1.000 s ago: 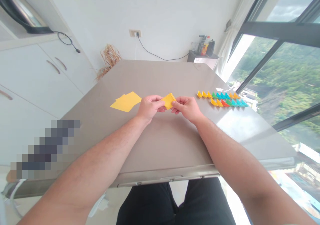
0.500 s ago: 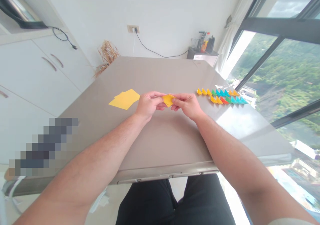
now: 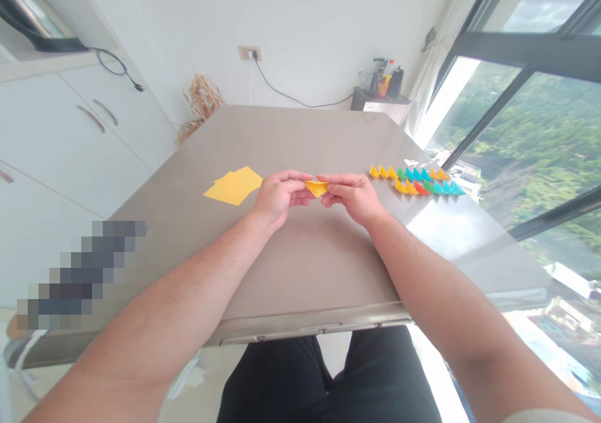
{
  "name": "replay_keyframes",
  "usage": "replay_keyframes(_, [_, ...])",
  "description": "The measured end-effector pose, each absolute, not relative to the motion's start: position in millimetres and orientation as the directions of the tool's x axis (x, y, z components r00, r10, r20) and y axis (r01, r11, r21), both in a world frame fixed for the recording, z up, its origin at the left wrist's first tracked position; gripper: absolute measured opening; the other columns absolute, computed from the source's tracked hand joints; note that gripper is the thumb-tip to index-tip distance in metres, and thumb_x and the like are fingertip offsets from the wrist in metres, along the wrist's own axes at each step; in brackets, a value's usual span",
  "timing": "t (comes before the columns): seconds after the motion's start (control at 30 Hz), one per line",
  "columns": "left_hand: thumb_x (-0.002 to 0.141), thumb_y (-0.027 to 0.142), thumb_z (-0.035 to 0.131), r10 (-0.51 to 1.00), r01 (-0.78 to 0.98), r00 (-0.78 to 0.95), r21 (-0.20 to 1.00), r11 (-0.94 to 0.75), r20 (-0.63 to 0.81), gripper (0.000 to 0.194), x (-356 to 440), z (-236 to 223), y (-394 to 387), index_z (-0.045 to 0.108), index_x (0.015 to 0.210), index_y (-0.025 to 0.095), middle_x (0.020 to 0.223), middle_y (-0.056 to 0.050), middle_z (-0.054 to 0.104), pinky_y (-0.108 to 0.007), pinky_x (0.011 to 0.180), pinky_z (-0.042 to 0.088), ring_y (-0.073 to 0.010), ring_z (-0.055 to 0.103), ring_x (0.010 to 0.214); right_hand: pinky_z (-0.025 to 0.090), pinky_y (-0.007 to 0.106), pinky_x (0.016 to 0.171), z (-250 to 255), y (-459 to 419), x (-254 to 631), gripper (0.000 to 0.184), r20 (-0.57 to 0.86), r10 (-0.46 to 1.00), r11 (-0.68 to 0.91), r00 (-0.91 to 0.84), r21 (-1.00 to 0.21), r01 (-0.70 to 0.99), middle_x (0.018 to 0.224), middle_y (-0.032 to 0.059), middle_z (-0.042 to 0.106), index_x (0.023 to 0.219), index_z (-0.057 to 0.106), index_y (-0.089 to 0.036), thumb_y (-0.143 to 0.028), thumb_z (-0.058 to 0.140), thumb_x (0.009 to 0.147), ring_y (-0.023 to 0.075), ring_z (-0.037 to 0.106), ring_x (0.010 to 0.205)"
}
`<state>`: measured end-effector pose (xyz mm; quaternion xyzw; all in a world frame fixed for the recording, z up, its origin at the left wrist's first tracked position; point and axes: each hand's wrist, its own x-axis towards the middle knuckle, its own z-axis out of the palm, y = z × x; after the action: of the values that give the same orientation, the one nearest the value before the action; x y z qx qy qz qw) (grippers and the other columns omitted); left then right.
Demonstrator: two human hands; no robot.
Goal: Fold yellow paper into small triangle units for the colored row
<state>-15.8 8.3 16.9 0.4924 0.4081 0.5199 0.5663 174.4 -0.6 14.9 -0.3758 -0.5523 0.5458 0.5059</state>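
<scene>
Between my hands, just above the middle of the table, is a small piece of folded yellow paper (image 3: pixel 317 189). My left hand (image 3: pixel 280 196) pinches its left side with thumb and fingers. On the opposite side my right hand (image 3: pixel 351 194) grips the right corner the same way. The paper has a boat-like shape, wide along the top and coming to a point below. Loose yellow paper sheets (image 3: pixel 233 187) lie overlapping on the table to the left of my left hand. Two rows of small folded paper boats (image 3: pixel 412 188) in yellow, green, blue, orange and red stand to the right.
The grey-brown table (image 3: pixel 300 141) reaches toward a white wall with a power socket (image 3: pixel 249 52) and a black cable. Dried stalks (image 3: pixel 203 99) stand behind its far left corner. A small cabinet (image 3: pixel 380 101) with bottles is at the far right, beside large windows.
The yellow paper has gone from a flat diamond to a lower shape with its top edge folded or opened. My fingers have shifted slightly around it; the sheets and boats stay put.
</scene>
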Motion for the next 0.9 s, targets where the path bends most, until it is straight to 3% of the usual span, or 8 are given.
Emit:
replay_keyframes(0.37, [0.071,0.029,0.073,0.986,-0.174,0.119,0.980,-0.092,0.114,0.014,-14,18,5,0.071,0.080,0.017,0.077,-0.005,0.074,-0.031,0.063,0.054,-0.0201,0.072,0.070,0.060,0.034,0.072,19,-5,173,0.019,0.174,0.959,0.149,-0.226,-0.981,-0.122,0.072,0.0020,0.074,0.084,0.081,-0.020,-0.021,0.069,0.070,0.0172,0.070,0.068])
replay_keyframes(0.57, [0.071,0.031,0.079,0.958,-0.016,0.012,0.958,-0.286,0.286,0.021,-11,14,4,0.071,0.086,0.019,0.078,-0.003,0.073,-0.030,0.064,0.056,-0.0187,0.070,0.074,0.059,0.034,0.070,18,-7,169,0.039,0.194,0.966,0.189,-0.173,-0.981,-0.047,0.073,0.0010,0.074,0.115,0.075,-0.021,-0.038,0.072,0.080,0.0177,0.071,0.069])
replay_keyframes(0.73, [0.073,0.033,0.079,0.937,0.074,-0.003,0.934,-0.348,0.349,0.022,-12,12,4,0.073,0.089,0.020,0.084,-0.004,0.074,-0.031,0.072,0.056,-0.0176,0.069,0.074,0.058,0.031,0.068,17,-4,167,0.028,0.178,0.979,0.183,-0.097,-0.982,0.050,0.074,0.0053,0.075,0.086,0.073,-0.017,-0.043,0.078,0.076,0.0167,0.070,0.069])
replay_keyframes(0.9, [0.073,0.040,0.082,0.944,0.137,0.069,0.935,-0.328,0.321,0.025,-12,9,6,0.075,0.087,0.020,0.076,-0.003,0.072,-0.030,0.069,0.052,-0.0167,0.066,0.069,0.057,0.028,0.066,17,-5,163,0.029,0.214,0.971,0.225,-0.110,-0.968,0.107,0.073,0.0044,0.074,0.083,0.073,-0.016,-0.044,0.077,0.077,0.0157,0.069,0.070])
